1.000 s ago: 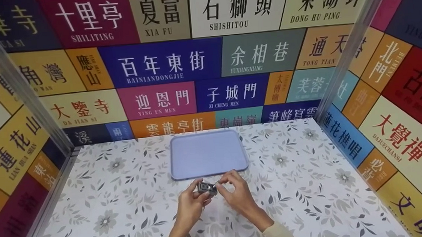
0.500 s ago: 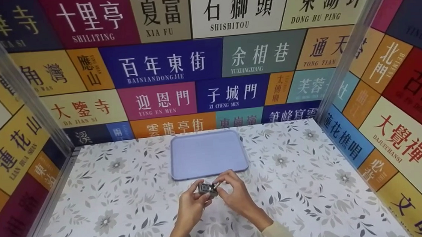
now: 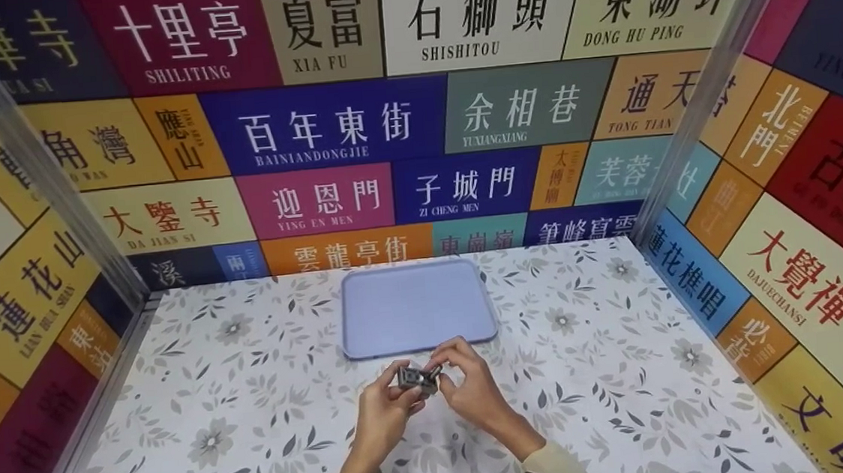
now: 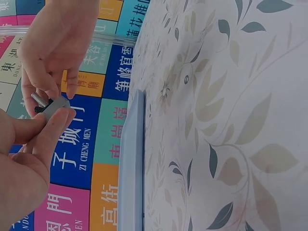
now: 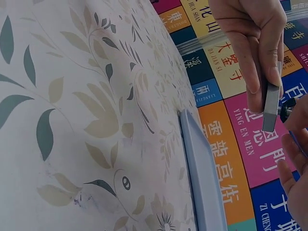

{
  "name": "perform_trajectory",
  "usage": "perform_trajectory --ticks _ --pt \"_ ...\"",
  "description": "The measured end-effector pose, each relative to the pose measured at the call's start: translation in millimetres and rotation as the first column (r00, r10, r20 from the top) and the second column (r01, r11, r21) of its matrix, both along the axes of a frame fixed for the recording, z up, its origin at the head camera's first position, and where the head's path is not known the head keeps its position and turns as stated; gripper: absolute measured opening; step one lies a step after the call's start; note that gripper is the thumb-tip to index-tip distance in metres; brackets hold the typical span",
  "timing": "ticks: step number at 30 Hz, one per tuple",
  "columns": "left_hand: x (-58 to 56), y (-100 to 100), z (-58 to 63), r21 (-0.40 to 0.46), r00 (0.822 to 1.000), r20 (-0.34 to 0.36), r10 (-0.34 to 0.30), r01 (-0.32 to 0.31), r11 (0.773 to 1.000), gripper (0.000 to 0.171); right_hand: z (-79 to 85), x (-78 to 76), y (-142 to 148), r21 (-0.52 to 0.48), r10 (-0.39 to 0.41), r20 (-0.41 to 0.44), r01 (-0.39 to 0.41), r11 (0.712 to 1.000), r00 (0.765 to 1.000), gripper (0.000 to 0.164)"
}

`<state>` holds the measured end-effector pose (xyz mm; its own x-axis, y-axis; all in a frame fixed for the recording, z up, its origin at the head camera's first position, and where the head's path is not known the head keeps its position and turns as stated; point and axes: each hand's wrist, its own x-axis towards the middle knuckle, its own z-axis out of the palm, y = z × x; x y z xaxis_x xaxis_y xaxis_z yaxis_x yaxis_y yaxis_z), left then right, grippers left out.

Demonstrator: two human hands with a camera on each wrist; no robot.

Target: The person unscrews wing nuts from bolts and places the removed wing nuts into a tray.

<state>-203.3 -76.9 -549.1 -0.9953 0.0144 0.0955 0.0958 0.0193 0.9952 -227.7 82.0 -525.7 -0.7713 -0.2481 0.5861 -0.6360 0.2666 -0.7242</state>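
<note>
A small grey metal block (image 5: 272,109) is held up over the table, in front of the tray. My left hand (image 3: 381,412) grips its sides between thumb and fingers. From the block sticks a short threaded-looking bolt (image 4: 39,99), with a black round part (image 5: 287,109) beside it. My right hand (image 3: 473,392) pinches at this bolt with thumb and index finger, close to the block's right end. Fingers cover much of the block, and its full shape is hidden.
A lavender-blue tray (image 3: 418,308) lies on the table just beyond both hands. White cloth with grey leaves and flowers covers the table (image 3: 254,400). Walls with coloured sign panels (image 3: 322,124) enclose the back and sides.
My right index finger and thumb have shifted slightly around the bolt, which now shows as a dark rod between them. My left hand keeps its grip on the block almost in place.
</note>
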Motion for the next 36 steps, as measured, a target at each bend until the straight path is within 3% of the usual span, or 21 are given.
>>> perform_trajectory --ticks 8,13,17,23,26,33,36 --pt "1.8 1 1.0 -0.003 1.000 0.009 0.005 -0.005 1.000 0.045 -3.3 -0.8 -2 -0.028 -0.012 -0.025 0.011 1.000 1.000 0.034" --pt "3.2 1 2.6 -0.012 1.000 0.004 0.022 -0.022 1.000 0.046 -3.5 0.6 -1 -0.043 -0.125 0.006 0.125 0.991 0.992 0.033" --pt "3.6 0 3.3 -0.015 0.999 0.016 0.047 -0.047 0.999 0.047 -4.0 2.7 1 -0.080 -0.198 0.022 0.199 0.977 0.980 0.018" --pt "2.6 -1 3.7 -0.014 0.998 0.019 0.054 -0.054 0.998 0.046 -9.7 6.0 0 -0.067 -0.175 -0.022 0.173 0.983 0.984 0.012" --pt "2.2 -2 3.8 -0.009 0.999 0.000 0.044 -0.044 0.999 0.046 -11.3 5.9 -3 -0.061 -0.167 0.014 0.167 0.984 0.986 0.011" --pt "2.2 -1 4.6 0.004 0.999 0.014 0.039 -0.039 0.999 0.047 -42.9 -13.1 2 -0.014 -0.145 0.065 0.146 0.989 0.987 0.013" --pt "2.4 -2 4.8 0.006 0.999 0.010 0.036 -0.036 0.999 0.047 -43.4 -13.9 3 -0.006 -0.133 0.054 0.134 0.991 0.990 0.014"
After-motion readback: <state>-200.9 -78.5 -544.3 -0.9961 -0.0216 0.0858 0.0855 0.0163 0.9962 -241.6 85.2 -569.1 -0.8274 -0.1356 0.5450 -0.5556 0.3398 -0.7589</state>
